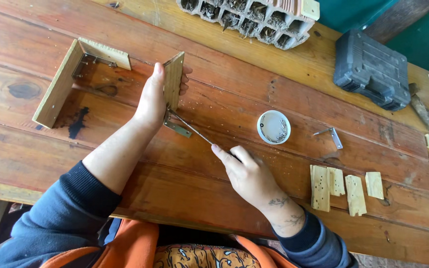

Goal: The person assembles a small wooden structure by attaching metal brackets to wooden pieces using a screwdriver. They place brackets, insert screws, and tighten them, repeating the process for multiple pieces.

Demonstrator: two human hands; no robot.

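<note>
I am reaching my left hand (154,97) up toward the middle of the frame, forearm bare and running diagonally from the lower left, dark sleeve pushed back near the elbow. Its palm is standing on edge, thumb up, fingers (184,79) wrapping around what it grips. My right hand (247,173) is coming in from the lower right, wrist tattooed, knuckles up, forefinger stretching toward the upper left while the other fingers are curling closed.
</note>
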